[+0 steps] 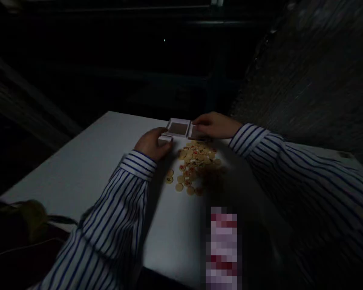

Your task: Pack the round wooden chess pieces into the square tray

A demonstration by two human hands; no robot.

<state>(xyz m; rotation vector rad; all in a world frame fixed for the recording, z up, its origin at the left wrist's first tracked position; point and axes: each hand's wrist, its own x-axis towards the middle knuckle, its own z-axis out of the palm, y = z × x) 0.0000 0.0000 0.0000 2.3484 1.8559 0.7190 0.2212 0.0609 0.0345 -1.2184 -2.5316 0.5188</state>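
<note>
On the white table (78,149), an open flat case (179,128) with pale rims and darker, brownish panels lies beyond a heap of round Chinese chess pieces (196,155). The pieces are pale wood with red or black characters; some lie blank side up. My left hand (151,144) is closed, thumb and fingers about a small white box (165,139) at the case's near left corner. My right hand (217,125) reaches over the case's right panel, its fingers curled on it and partly hiding it. The fingertips' exact hold is hard to see in the dim light.
Several loose pieces (179,187) lie nearer to me, some in the shadow of my right arm. A yellowish object (33,217) shows past the table's left edge. A small dark item (345,154) lies at the far right. A pixelated patch covers the lower middle.
</note>
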